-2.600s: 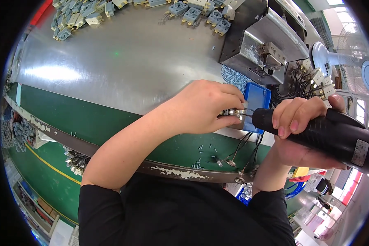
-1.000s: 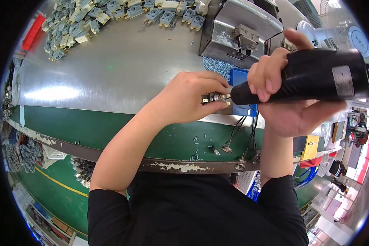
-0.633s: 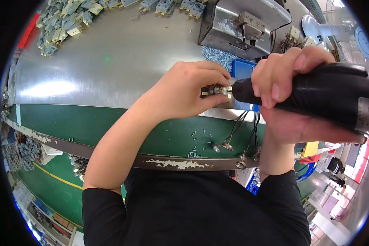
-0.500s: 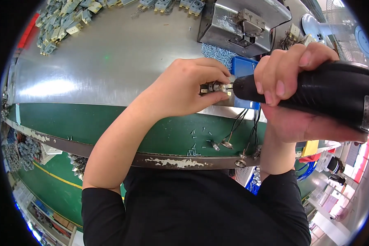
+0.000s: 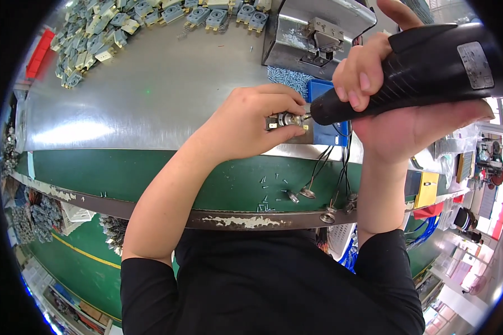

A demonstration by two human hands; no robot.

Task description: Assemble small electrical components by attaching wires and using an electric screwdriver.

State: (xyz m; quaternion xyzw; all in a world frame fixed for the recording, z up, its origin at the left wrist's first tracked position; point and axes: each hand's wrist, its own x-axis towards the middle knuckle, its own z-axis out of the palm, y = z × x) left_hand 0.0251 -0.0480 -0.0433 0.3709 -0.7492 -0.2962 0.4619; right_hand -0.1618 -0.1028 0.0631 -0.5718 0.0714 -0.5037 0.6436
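My left hand (image 5: pixel 257 120) is closed, pinching a small round metal part with flat terminals (image 5: pixel 289 119) between thumb and fingers above the metal worktop. Wrapped in my right hand (image 5: pixel 399 134) is a black power screwdriver (image 5: pixel 425 70), its nose pointing left. The tip reaches the right side of the metal part; whether it sits on a screw there is too small to tell. Just behind the screwdriver's nose lies a blue tray (image 5: pixel 320 87), partly hidden by the tool and my hand.
Grey switch-like parts (image 5: pixel 95 42) are heaped at the far left. Many small screws (image 5: pixel 288 77) lie before a metal fixture (image 5: pixel 327 42). Round metal parts on black wires (image 5: pixel 307 192) and loose screws (image 5: pixel 264 187) rest on the green strip near the table's front edge.
The screwdriver's rear end has swung up and away, with my right wrist turning along. My left hand keeps its pinch on the metal part. The whole view has shifted slightly.
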